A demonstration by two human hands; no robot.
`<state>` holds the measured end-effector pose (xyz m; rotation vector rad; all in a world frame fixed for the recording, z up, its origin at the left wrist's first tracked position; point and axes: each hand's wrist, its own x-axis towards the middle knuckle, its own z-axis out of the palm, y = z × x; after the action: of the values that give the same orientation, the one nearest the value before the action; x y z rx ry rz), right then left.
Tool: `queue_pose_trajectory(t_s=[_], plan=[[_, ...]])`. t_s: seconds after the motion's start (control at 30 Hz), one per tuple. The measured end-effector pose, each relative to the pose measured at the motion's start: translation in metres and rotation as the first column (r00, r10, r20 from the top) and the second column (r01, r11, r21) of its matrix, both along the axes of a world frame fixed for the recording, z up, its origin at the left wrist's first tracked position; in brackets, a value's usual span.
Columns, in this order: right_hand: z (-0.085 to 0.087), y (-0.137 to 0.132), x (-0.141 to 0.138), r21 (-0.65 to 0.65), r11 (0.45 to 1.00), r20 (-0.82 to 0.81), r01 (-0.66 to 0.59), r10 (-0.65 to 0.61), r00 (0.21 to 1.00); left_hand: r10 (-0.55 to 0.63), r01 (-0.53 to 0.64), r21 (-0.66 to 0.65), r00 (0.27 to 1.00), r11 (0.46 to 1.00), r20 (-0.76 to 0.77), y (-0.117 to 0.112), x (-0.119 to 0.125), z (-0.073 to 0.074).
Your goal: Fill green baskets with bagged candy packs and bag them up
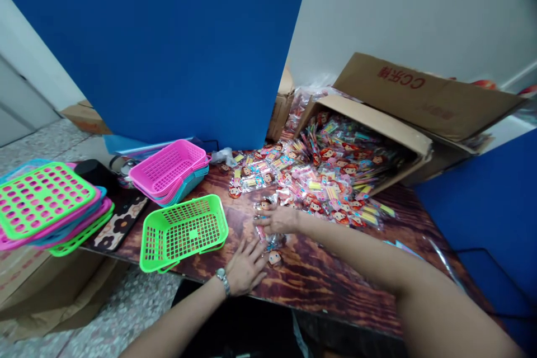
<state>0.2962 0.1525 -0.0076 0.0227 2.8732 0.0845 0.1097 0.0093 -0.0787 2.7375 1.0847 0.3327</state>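
My left hand (246,268), with a silver watch (222,276) on its wrist, lies flat on the dark wood-grain table with the fingers spread. Its fingertips are close to a few small clear packets (274,241) printed with cartoon heads. My right hand (277,220) rests over these packets with fingers stretched out, covering part of them. Right of the hands, a large heap of similar packets (331,196) spills from a cardboard box (377,114) tipped on its side. An upright green plastic basket (184,235) stands left of my hands, its bottom bare.
Behind the green basket are nested baskets, pink (170,165) on top. At the far left, green, pink and blue perforated plastic pieces (46,198) are stacked beside a flower-patterned phone-like object (119,226). Blue panels (168,50) stand behind and right; a black cable (482,250) hangs at right.
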Motion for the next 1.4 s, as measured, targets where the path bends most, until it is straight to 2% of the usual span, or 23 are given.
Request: queue_pose_trajectory(t_s=[0.07,0.13,0.2,0.23,0.3,0.37,0.43,0.5,0.57,0.7,0.8,0.9,1.03,1.1,1.17,1.23,1.3,1.37,1.4], plan=[[-0.001,0.001,0.004,-0.018,0.999,-0.044,-0.039,0.038,0.998,0.005,-0.005,0.000,1.000,1.000,0.006,-0.003,-0.002,0.000],[0.006,-0.003,0.013,-0.051,0.998,-0.072,0.027,-0.030,0.997,0.017,-0.017,-0.008,1.000,1.000,0.011,-0.008,0.001,0.000],[0.020,-0.009,0.024,-0.097,0.972,-0.073,0.216,-0.223,0.972,0.046,-0.046,-0.018,0.999,0.999,0.016,-0.011,0.010,-0.001],[0.027,-0.013,0.028,-0.114,0.931,-0.073,0.347,-0.356,0.932,0.071,-0.071,-0.025,0.997,0.997,0.020,-0.011,0.018,-0.001],[0.041,-0.024,0.034,-0.137,0.786,-0.077,0.603,-0.615,0.784,0.133,-0.131,-0.045,0.990,0.990,0.039,-0.011,0.036,0.000],[0.048,-0.035,0.032,-0.176,0.602,-0.055,0.779,-0.796,0.603,0.179,-0.175,-0.059,0.981,0.983,0.072,-0.013,0.052,0.001],[0.046,-0.049,0.023,-0.232,0.442,0.016,0.866,-0.889,0.458,0.140,-0.135,-0.050,0.983,0.990,0.119,-0.018,0.058,0.001],[0.035,-0.062,0.011,-0.265,0.355,0.079,0.897,-0.919,0.387,0.030,-0.025,-0.031,0.984,0.999,0.176,-0.029,0.051,-0.001],[0.018,-0.073,-0.003,-0.237,0.342,0.067,0.909,-0.928,0.366,-0.052,0.060,-0.027,0.971,0.998,0.234,-0.041,0.035,-0.004],[-0.006,-0.087,-0.019,-0.111,0.367,0.042,0.923,-0.927,0.374,-0.003,0.009,-0.022,0.965,1.000,0.264,-0.053,0.004,-0.005],[-0.008,-0.089,-0.021,-0.107,0.388,0.069,0.916,-0.916,0.396,0.054,-0.059,0.013,0.963,0.998,0.263,-0.047,-0.003,0.000],[-0.004,-0.091,-0.021,-0.135,0.370,0.104,0.919,-0.917,0.384,0.091,-0.105,0.042,0.963,0.994,0.253,-0.038,0.000,0.004],[-0.003,-0.096,-0.023,-0.133,0.406,0.087,0.904,-0.904,0.419,0.104,-0.123,0.056,0.961,0.991,0.257,-0.034,0.000,-0.002],[-0.004,-0.094,-0.024,-0.191,0.404,0.081,0.895,-0.902,0.424,0.112,-0.133,0.062,0.958,0.989,0.262,-0.035,-0.003,-0.005],[-0.005,-0.088,-0.026,-0.297,0.341,0.063,0.892,-0.925,0.374,0.118,-0.140,0.066,0.958,0.988,0.260,-0.035,-0.006,-0.007],[-0.008,-0.079,-0.030,-0.375,0.235,0.031,0.897,-0.964,0.266,0.121,-0.143,0.066,0.959,0.988,0.257,-0.034,-0.008,-0.006],[-0.010,-0.070,-0.035,-0.360,0.135,0.032,0.923,-0.987,0.157,0.128,-0.148,0.056,0.955,0.987,0.268,-0.034,-0.008,-0.004],[-0.012,-0.065,-0.042,-0.279,0.103,0.054,0.955,-0.991,0.123,0.139,-0.156,0.035,0.942,0.987,0.305,-0.034,-0.009,-0.003],[-0.012,-0.063,-0.044,-0.238,0.117,0.065,0.964,-0.989,0.136,0.154,-0.170,0.020,0.930,0.985,0.335,-0.034,-0.009,-0.002]])
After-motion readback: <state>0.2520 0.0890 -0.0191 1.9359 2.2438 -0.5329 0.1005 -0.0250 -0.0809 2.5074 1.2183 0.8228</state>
